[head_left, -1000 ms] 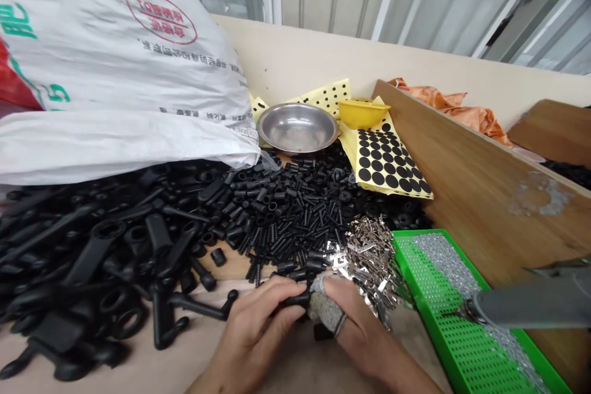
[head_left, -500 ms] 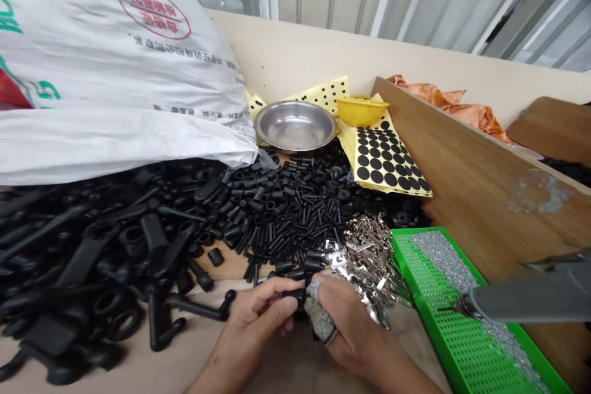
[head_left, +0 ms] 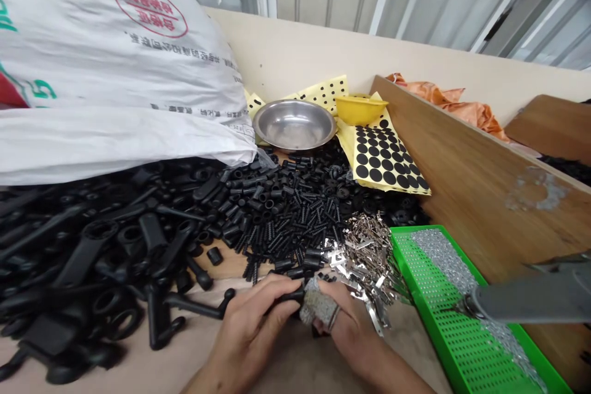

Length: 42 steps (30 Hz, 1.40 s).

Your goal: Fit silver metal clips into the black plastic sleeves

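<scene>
My left hand (head_left: 252, 326) and my right hand (head_left: 344, 327) meet low in the middle, both pinched on one small black plastic part (head_left: 290, 297) held between them. A grey fabric cot (head_left: 316, 306) covers a finger of my right hand. Just beyond the fingers lies a heap of small black ribbed plugs (head_left: 295, 221), and a pile of shiny metal clips (head_left: 367, 252) touches my right hand's far side. Long black plastic handles (head_left: 92, 258) cover the left of the wooden bench.
A big white woven sack (head_left: 115, 68) fills the upper left. Behind the plugs stand a steel bowl (head_left: 294, 125), a yellow bowl (head_left: 361, 109) and yellow sheets of black round pads (head_left: 385, 160). A green perforated tray (head_left: 462, 320) of tiny screws sits right, under a grey tool (head_left: 530, 298). A wooden divider (head_left: 484, 178) runs diagonally.
Both hands stayed together on the black part, shifting slightly; the right fingers curled tighter. The camera view drifted a little.
</scene>
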### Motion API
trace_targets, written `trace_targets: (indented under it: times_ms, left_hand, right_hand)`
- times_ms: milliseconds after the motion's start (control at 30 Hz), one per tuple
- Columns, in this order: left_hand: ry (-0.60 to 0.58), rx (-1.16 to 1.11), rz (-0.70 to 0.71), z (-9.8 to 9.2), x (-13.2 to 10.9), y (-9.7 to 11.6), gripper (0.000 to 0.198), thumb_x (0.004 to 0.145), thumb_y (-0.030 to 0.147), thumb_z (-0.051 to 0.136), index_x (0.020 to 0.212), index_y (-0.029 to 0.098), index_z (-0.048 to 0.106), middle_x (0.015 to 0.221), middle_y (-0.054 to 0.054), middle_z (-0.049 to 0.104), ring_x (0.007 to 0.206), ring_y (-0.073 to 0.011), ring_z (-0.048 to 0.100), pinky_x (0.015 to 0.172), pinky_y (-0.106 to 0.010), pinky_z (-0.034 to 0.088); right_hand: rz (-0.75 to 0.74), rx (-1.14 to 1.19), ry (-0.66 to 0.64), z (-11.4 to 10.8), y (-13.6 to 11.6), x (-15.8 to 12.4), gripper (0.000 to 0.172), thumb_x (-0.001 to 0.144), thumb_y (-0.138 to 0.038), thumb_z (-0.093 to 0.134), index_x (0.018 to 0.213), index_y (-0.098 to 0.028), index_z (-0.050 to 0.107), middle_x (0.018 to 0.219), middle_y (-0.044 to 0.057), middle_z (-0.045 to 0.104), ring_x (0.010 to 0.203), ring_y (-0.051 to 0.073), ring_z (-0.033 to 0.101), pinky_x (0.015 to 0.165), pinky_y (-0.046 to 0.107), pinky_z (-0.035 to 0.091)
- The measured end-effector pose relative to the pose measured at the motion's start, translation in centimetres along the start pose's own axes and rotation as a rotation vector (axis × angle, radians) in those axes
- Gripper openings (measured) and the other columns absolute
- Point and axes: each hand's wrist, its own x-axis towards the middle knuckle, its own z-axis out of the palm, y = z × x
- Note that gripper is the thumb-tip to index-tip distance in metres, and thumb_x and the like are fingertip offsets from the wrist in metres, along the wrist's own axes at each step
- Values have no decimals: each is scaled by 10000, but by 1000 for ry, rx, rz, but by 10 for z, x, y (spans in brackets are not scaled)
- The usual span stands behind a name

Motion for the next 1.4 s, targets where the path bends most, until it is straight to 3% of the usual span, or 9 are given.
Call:
trace_targets:
  times_ms: [133, 300, 533, 667, 867, 1033, 1133, 1233, 1400]
  left_hand:
    - [-57, -29, -41, -4, 5, 3, 186, 812, 151, 572, 946, 242, 664, 865, -2, 719, 788, -157, 657, 698, -184, 490]
    - [-128, -176, -280, -5, 7, 4, 154, 805, 238, 563, 895, 212, 685, 636, 19, 653, 568, -134, 598, 537, -183, 458]
    - [-184, -421, -490, -7, 9, 6, 170, 763, 286, 584, 824, 170, 691, 556, 26, 577, 491, -112, 518, 472, -179, 407]
    - [-182, -360, -441, -8, 9, 7, 153, 782, 261, 567, 831, 191, 694, 550, 27, 587, 480, -116, 521, 464, -180, 403]
    - [-101, -116, -140, -9, 5, 11, 180, 787, 163, 582, 893, 261, 689, 821, 2, 706, 754, -174, 630, 671, -198, 458]
    - [-70, -187, -281, -8, 5, 9, 262, 781, 245, 610, 1041, 253, 642, 773, 7, 691, 637, -155, 612, 574, -195, 469]
    - [-78, -199, -318, -8, 6, 7, 243, 777, 289, 614, 1009, 225, 653, 741, 0, 684, 628, -160, 605, 543, -197, 455]
    - [-65, -96, -254, -9, 4, 8, 155, 780, 277, 610, 908, 224, 682, 621, 23, 648, 532, -137, 564, 488, -188, 413]
    - [-84, -21, -104, -10, 4, 14, 138, 817, 205, 566, 912, 249, 656, 801, 7, 696, 724, -160, 624, 638, -192, 445]
  right_hand:
    - [-48, -51, -7, -5, -1, 0, 216, 854, -230, 321, 680, -211, 448, 672, -10, 520, 630, 143, 484, 567, 233, 348]
    - [-236, -194, -26, -7, 0, -1, 155, 854, -205, 337, 722, -215, 418, 706, -4, 534, 648, 141, 480, 596, 242, 326]
    - [-438, -339, -60, -6, 7, 7, 107, 660, -150, 408, 722, -219, 356, 707, 14, 506, 628, 159, 450, 571, 270, 293]
    - [-457, -371, -61, -5, 6, 7, 124, 637, -150, 408, 726, -219, 357, 711, 21, 513, 635, 167, 456, 570, 277, 299]
    - [-320, -347, -35, -4, 1, 0, 112, 700, -121, 377, 726, -224, 342, 677, -10, 497, 582, 143, 445, 525, 266, 269]
    - [-431, -270, -14, -9, -1, 2, 93, 763, -133, 330, 745, -215, 369, 745, 21, 518, 669, 157, 468, 594, 267, 322]
    - [-475, -270, -5, -11, -1, 5, 73, 754, -151, 336, 737, -211, 372, 750, 39, 519, 682, 172, 463, 600, 280, 328]
    - [-489, -298, -16, -13, 0, 6, 66, 713, -150, 359, 740, -205, 383, 744, 49, 524, 680, 183, 465, 600, 290, 326]
    - [-301, -261, -53, -10, 2, -1, 90, 771, -148, 344, 732, -214, 392, 707, 7, 530, 636, 152, 471, 583, 259, 321]
